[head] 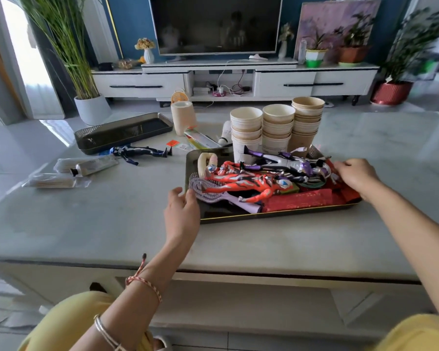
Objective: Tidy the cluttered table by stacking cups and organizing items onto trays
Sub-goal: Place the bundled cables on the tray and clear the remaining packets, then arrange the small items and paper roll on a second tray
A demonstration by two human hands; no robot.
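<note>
A dark tray (228, 217) with a gold rim sits on the table in front of me, loaded with three stacks of paper cups (276, 127), a red toy figure (246, 182), a purple and silver figure (294, 164), a lilac hairbrush (208, 191) and red packets (299, 202). My left hand (181, 214) grips the tray's left edge. My right hand (356, 173) grips its right edge, fingers curled over the rim.
A second dark tray (122, 131) lies empty at the back left. Near it are a blue toy figure (140, 153), a beige cylinder (183, 117), tubes (91, 167), a clear packet (53, 182) and small papers. A TV stand stands beyond the table.
</note>
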